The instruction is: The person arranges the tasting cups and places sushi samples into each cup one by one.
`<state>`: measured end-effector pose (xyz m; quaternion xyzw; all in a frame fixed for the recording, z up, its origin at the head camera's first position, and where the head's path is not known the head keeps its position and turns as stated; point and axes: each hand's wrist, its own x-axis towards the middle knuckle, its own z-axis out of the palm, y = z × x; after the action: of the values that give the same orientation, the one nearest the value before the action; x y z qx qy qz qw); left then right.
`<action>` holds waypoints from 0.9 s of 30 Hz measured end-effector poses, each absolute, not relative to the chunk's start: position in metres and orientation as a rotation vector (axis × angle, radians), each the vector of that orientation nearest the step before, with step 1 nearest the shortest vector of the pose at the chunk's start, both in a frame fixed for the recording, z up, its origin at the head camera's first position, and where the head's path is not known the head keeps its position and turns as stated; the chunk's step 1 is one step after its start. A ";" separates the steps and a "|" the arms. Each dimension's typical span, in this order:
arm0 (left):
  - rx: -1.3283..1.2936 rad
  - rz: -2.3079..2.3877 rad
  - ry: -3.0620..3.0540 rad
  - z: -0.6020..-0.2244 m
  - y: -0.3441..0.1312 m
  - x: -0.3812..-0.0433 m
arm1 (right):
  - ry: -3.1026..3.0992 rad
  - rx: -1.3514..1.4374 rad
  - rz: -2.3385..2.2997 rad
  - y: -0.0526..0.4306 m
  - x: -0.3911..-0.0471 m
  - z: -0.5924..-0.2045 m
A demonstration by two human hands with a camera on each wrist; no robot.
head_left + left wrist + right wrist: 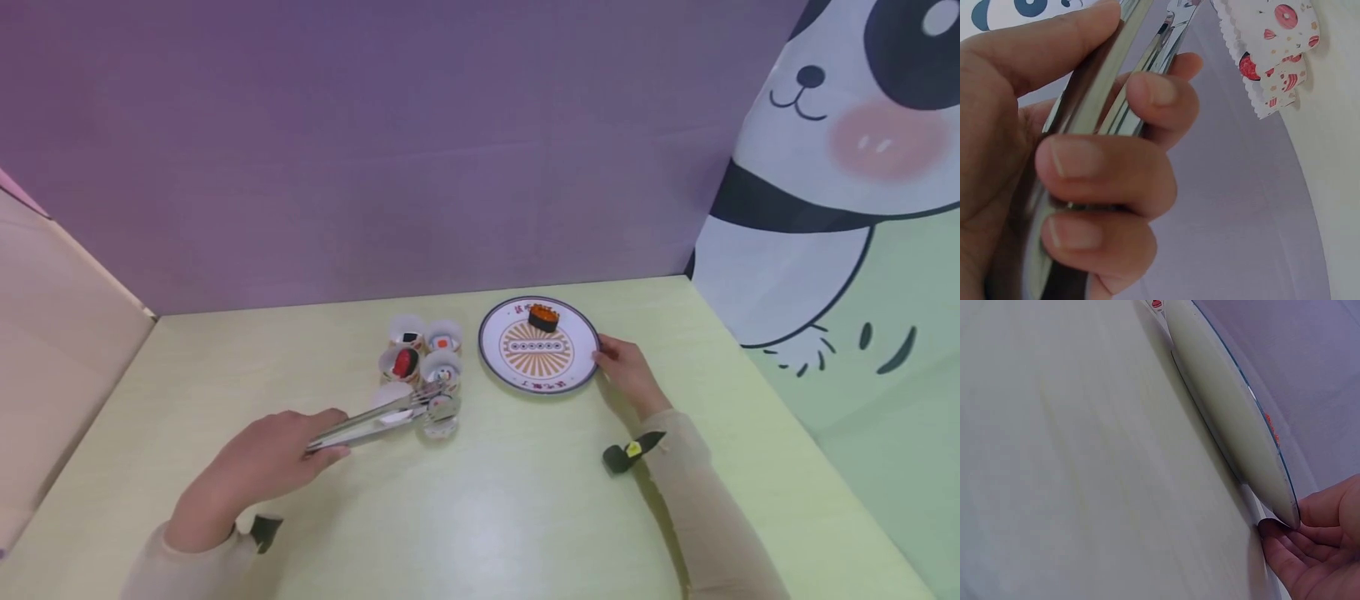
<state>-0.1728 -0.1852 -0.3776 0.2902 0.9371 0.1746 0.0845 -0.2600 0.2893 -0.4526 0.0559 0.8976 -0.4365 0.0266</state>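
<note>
My left hand [266, 454] grips metal tongs [401, 406], its fingers wrapped round both arms in the left wrist view. The tongs' tips overlap the front right cup [440, 427] of a cluster of small paper cups. A red-topped toy sushi piece [406, 362] sits in one of them; others hold small pieces with black, orange and white showing. My right hand [630, 372] pinches the right rim of a white plate [491, 342], thumb above and fingers below in the right wrist view. On the plate, toward the back, lies an orange-topped sushi piece [543, 317] with a dark wrap.
The cups stand just left of the plate on a pale table [480, 517]. A purple panel [375, 167] rises behind the table's far edge. At the right is a wall with a panda picture [795, 275].
</note>
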 end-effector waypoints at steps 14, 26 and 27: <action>0.866 0.498 2.786 -0.380 -0.179 -0.175 | 2.777 0.157 -1.362 0.291 -0.261 -0.453; 0.840 0.519 2.785 -0.383 -0.179 -0.176 | 2.777 0.185 -1.340 0.292 -0.261 -0.454; 0.836 0.516 2.785 -0.382 -0.179 -0.176 | 2.779 0.184 -1.339 0.292 -0.260 -0.454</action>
<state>-0.1758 -0.1789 -0.3823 0.2818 0.9389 0.1741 0.0941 -0.2603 0.2915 -0.4541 0.0595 0.8990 -0.4332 0.0256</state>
